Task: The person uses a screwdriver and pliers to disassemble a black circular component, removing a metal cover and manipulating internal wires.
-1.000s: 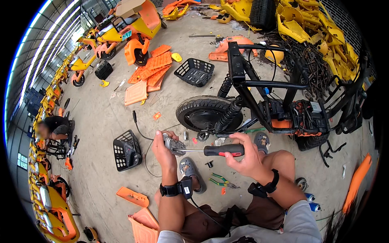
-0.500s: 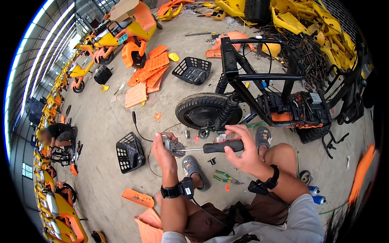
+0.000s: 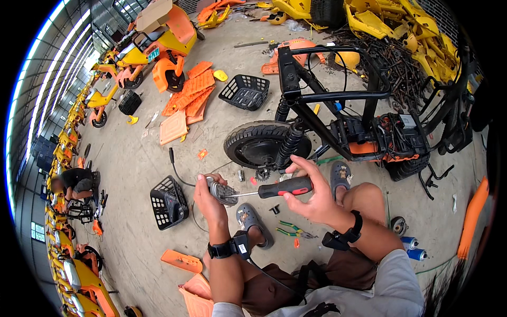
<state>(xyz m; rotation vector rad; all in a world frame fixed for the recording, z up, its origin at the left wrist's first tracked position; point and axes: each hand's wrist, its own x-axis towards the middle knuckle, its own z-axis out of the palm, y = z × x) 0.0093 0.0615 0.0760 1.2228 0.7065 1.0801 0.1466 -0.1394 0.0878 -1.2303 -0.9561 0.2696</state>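
My left hand point(image 3: 210, 203) grips a grey, ribbed, rounded part point(image 3: 224, 193) with a black cable that rises to a plug point(image 3: 171, 155). What kind of part it is I cannot make out. Between the thumb and fingers of my right hand point(image 3: 317, 198) lies a screwdriver point(image 3: 285, 187) with a black and red handle. Its metal shaft points left, and the tip meets the face of the grey part. Below the screwdriver, green-handled pliers point(image 3: 296, 231) and a small black piece point(image 3: 274, 210) rest on the concrete floor.
A stripped black scooter frame point(image 3: 338, 97) with its rear wheel point(image 3: 259, 148) stands ahead to the right. Black baskets point(image 3: 169, 201), orange panels point(image 3: 193, 92) and blue spray cans point(image 3: 416, 254) lie around. A person point(image 3: 76, 182) crouches at far left beside a row of yellow scooters.
The view has shifted slightly. The screwdriver has moved a little left and its handle has turned, showing more red. My left hand keeps hold of the grey part.
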